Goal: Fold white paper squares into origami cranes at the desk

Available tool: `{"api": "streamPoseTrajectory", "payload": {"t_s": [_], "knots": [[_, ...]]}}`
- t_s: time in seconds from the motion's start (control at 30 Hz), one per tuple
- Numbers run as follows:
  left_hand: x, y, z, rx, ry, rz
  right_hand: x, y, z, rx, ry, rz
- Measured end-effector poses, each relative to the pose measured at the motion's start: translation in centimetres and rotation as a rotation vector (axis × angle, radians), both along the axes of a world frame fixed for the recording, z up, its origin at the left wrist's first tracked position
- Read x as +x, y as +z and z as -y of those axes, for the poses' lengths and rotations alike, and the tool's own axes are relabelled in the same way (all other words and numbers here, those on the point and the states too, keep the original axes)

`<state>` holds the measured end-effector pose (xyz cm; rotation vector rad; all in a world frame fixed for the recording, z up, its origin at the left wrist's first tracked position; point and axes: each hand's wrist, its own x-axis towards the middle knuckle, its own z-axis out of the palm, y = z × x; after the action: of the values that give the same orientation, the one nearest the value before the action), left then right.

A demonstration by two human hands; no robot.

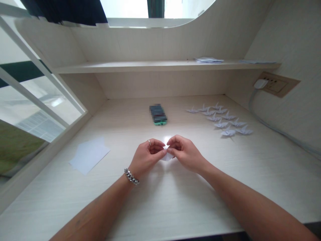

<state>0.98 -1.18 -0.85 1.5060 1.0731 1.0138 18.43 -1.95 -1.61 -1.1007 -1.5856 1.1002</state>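
Note:
Both of my hands meet at the middle of the pale wooden desk (175,201). Between them is a small folded piece of white paper (167,156), mostly hidden by the fingers. My left hand (147,155), with a ring and a chain bracelet at the wrist, pinches its left side. My right hand (184,152) pinches its right side, fingers curled over it. The paper sits just above the desk surface.
Several folded white paper cranes (223,118) lie in rows at the right back. A stack of white sheets (89,154) lies at the left. A phone in a teal case (158,114) lies behind my hands. A shelf (150,66) holds more paper (208,60). A wall socket (273,83) with a cable is at the right.

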Motion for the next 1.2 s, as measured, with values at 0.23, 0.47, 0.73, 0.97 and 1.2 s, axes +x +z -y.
{"api": "streamPoseTrajectory", "payload": {"t_s": [0.23,0.47,0.73,0.97,1.2], "knots": [[-0.1,0.6,-0.1,-0.034,0.010,-0.029,0.1,0.3,0.0,0.002,-0.005,0.019],[-0.1,0.5,0.0,-0.028,0.022,-0.009,0.3,0.4,-0.1,0.030,-0.026,0.037],[0.1,0.0,0.2,0.101,-0.027,-0.112,0.0,0.7,0.3,0.035,0.011,0.099],[-0.3,0.7,-0.1,0.022,0.001,-0.073,0.7,0.5,-0.5,-0.120,0.074,-0.042],[-0.3,0.5,-0.1,0.039,0.013,-0.096,0.7,0.1,-0.7,-0.143,0.069,-0.069]]}}
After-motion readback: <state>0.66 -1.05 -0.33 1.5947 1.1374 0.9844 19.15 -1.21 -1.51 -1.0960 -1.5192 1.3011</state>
